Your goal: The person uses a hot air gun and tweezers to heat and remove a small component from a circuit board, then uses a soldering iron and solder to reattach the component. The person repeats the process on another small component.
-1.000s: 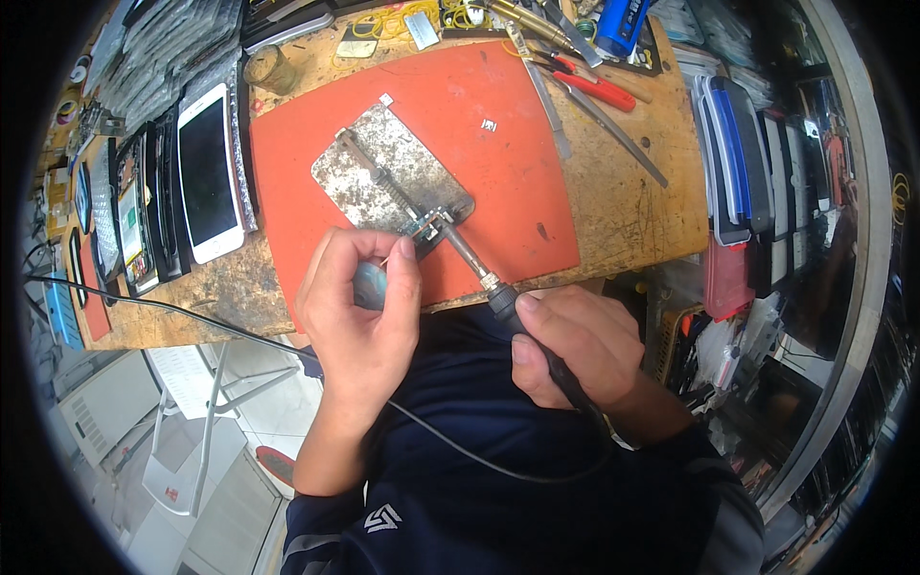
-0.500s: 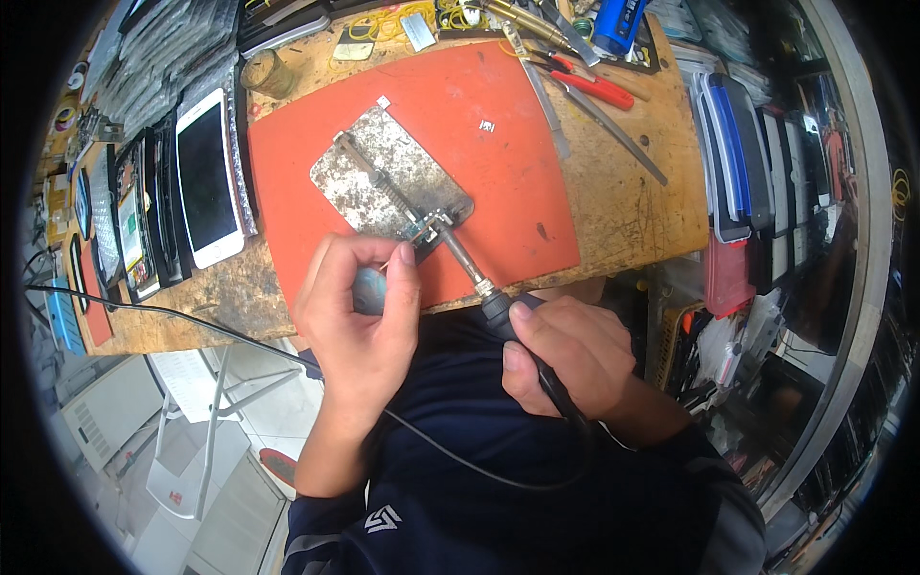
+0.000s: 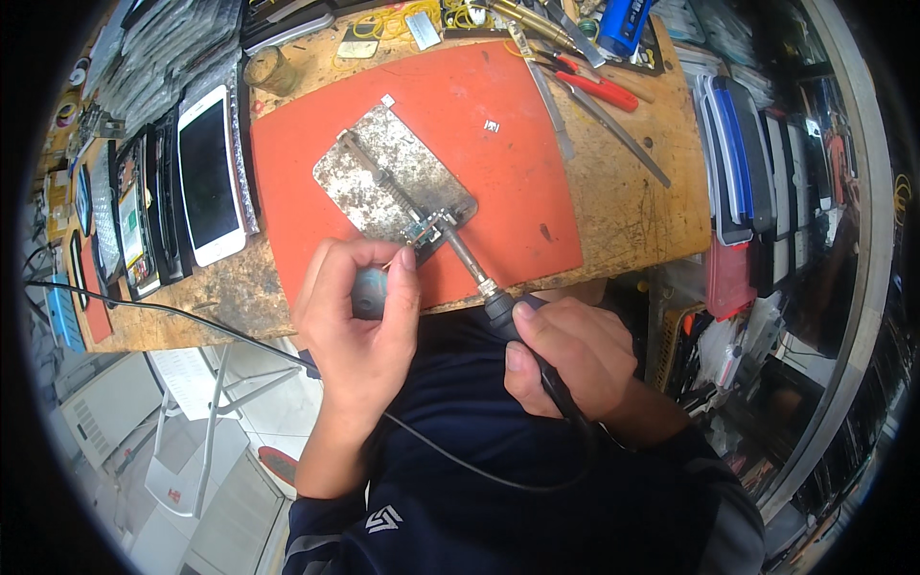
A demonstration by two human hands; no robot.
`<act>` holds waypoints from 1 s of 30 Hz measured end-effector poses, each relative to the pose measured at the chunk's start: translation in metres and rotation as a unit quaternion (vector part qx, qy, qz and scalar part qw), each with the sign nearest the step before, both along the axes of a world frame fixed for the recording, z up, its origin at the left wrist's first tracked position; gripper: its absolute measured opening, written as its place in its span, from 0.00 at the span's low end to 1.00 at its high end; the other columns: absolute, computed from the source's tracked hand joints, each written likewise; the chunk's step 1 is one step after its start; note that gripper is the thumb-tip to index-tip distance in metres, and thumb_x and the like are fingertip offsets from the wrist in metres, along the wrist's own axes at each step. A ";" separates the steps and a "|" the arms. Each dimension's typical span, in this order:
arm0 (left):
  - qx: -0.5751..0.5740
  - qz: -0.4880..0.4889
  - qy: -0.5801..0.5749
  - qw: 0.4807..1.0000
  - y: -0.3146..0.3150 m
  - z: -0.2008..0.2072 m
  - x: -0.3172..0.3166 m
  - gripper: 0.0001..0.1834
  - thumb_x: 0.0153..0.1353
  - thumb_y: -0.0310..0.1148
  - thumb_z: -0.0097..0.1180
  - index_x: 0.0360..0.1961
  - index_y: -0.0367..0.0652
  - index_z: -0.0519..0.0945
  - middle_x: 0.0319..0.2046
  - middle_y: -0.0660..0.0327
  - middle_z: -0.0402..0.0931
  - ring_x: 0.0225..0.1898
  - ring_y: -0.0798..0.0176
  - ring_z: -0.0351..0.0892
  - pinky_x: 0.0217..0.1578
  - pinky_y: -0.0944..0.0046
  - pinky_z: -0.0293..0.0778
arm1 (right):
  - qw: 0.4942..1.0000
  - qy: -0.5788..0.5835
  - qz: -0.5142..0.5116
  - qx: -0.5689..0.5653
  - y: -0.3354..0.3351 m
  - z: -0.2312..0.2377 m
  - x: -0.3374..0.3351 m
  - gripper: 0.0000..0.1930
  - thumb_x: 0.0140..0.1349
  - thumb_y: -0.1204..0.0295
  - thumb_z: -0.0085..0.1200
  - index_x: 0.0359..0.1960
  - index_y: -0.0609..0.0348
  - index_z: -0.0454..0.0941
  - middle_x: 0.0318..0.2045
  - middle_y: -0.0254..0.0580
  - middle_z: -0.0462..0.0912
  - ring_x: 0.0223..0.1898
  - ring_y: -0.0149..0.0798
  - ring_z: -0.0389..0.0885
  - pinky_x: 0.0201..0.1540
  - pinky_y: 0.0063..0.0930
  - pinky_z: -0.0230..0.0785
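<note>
head view: your right hand grips a soldering iron toward eleven o'clock; left hand pinches, contents unclear; likely soldering the circuit board, next needing steadiness.

A plate lies on a mat atop a workbench, just beyond a person's left hand, with a soldering iron in the right hand at the plate's near edge. A phone sits left of the mat; tools lie right of its far corner.
</note>
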State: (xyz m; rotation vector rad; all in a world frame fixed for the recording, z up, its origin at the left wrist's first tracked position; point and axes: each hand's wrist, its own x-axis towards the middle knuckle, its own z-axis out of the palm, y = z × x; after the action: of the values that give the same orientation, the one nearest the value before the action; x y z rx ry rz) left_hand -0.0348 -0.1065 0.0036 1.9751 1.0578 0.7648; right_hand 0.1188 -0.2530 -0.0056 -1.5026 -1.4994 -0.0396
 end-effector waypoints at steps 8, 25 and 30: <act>-0.011 0.007 -0.014 1.000 -0.001 -0.001 0.000 0.05 0.66 0.23 0.70 0.36 0.37 0.83 0.30 0.59 0.80 0.30 0.63 0.78 0.32 0.64 0.71 | 1.000 -0.001 0.002 -0.009 -0.002 0.001 -0.003 0.16 0.64 0.75 0.62 0.50 0.75 0.82 0.27 0.48 0.84 0.22 0.43 0.84 0.23 0.33 0.76; 0.006 0.015 -0.019 1.000 -0.003 -0.003 -0.004 0.06 0.65 0.22 0.70 0.36 0.37 0.83 0.29 0.59 0.79 0.28 0.64 0.76 0.30 0.65 0.69 | 1.000 0.012 0.002 0.003 -0.002 -0.001 -0.004 0.16 0.64 0.75 0.62 0.50 0.75 0.82 0.27 0.50 0.85 0.22 0.42 0.85 0.23 0.33 0.76; -0.007 0.019 -0.032 0.999 -0.003 -0.004 -0.003 0.06 0.65 0.23 0.70 0.36 0.38 0.83 0.29 0.59 0.79 0.28 0.65 0.76 0.30 0.65 0.69 | 0.999 0.042 0.003 0.002 -0.005 0.001 0.000 0.19 0.59 0.79 0.67 0.51 0.77 0.83 0.28 0.48 0.84 0.24 0.42 0.85 0.26 0.32 0.78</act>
State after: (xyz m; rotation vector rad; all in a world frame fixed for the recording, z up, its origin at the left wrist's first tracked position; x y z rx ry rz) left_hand -0.0378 -0.1097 -0.0006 1.9108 1.0617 0.8344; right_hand 0.1192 -0.2579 -0.0046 -1.4790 -1.4366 0.0241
